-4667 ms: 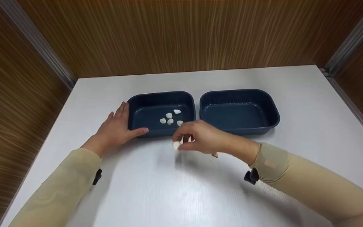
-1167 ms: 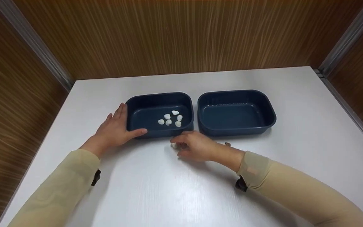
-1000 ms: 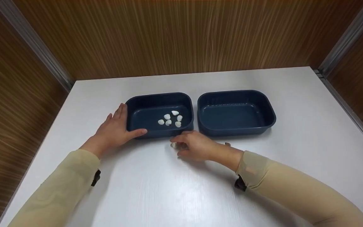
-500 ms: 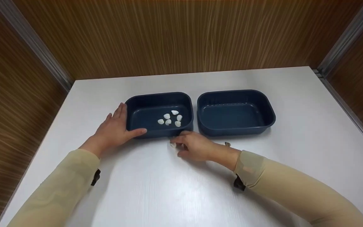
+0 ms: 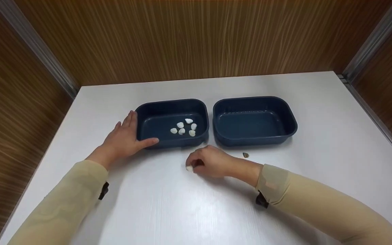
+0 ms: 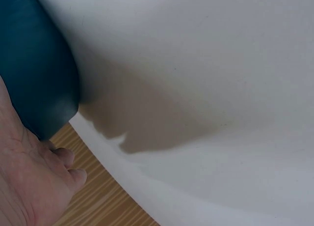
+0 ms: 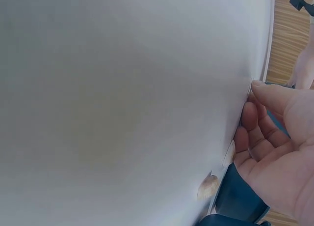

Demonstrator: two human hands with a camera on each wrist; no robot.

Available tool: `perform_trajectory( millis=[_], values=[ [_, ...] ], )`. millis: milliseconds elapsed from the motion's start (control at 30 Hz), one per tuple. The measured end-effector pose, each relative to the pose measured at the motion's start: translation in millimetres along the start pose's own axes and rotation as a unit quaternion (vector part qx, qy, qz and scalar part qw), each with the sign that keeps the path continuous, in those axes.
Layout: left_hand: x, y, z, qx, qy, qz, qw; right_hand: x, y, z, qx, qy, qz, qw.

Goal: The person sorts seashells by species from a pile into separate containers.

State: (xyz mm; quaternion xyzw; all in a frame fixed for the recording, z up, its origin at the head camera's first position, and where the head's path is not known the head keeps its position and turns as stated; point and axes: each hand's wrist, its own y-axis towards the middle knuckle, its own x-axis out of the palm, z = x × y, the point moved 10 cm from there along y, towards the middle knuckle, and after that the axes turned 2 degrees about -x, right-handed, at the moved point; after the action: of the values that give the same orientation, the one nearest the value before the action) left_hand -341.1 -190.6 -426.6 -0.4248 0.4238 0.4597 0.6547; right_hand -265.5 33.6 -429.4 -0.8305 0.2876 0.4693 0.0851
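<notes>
Resting the left hand (image 5: pixel 124 139) flat against the near left corner of the left navy tray (image 5: pixel 148 108), fingers straight along its outer wall and thumb lying along the front edge; touching, not curling round anything. Showing in the left wrist view as the palm (image 6: pixel 27 186) pressed to the tray's dark rounded corner (image 6: pixel 37 73), with the white counter (image 6: pixel 206 64) spreading beyond.

Hovering the right hand (image 5: pixel 211 162) low over the counter (image 5: pixel 168 211), in front of the gap between the two trays and just clear of both. Curling its fingers inward, with a small white shell (image 5: pixel 189 168) peeking out at the fingertips, right down at the counter surface. Looking pinched between thumb and fingers, though hard telling from above whether lifted off or touching the counter. Catching, in the right wrist view, the bent fingers (image 7: pixel 260 137) close to the counter's surface.

Sitting inside the left tray, a loose cluster of white shells (image 5: pixel 183 126), right of centre on its floor. Standing just beside it, the right navy tray (image 5: pixel 289 117), the two nearly touching along their long sides. Lying on the counter in front of the right tray, a small brown shell (image 5: pixel 245 155), near the right wrist but apart from it.

Reaching in from below, both forearms in beige sleeves (image 5: pixel 318 207). Closing in the scene at back and sides, brown wood-grain walls (image 5: pixel 196 37).
</notes>
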Motion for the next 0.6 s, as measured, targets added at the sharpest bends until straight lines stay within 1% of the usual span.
perform_trajectory(
  millis=[100,200,400,600],
  values=[
    [0.0,0.1,-0.1,-0.001,0.000,0.001,1.0000,3.1,-0.8,-0.4,0.006,0.017,-0.011,1.000],
    [-1.0,0.1,-0.1,0.001,-0.004,0.003,1.0000,4.7,-0.4,-1.1,0.003,0.023,-0.013,1.000],
    [-0.3,1.0,-0.9,0.003,-0.008,0.004,0.9999,4.9,0.1,-3.4,-0.008,0.006,-0.009,1.000],
    [0.9,1.0,-1.8,0.002,-0.006,0.002,1.0000,4.3,-0.3,-3.4,-0.007,-0.009,-0.002,1.000]
  ],
)
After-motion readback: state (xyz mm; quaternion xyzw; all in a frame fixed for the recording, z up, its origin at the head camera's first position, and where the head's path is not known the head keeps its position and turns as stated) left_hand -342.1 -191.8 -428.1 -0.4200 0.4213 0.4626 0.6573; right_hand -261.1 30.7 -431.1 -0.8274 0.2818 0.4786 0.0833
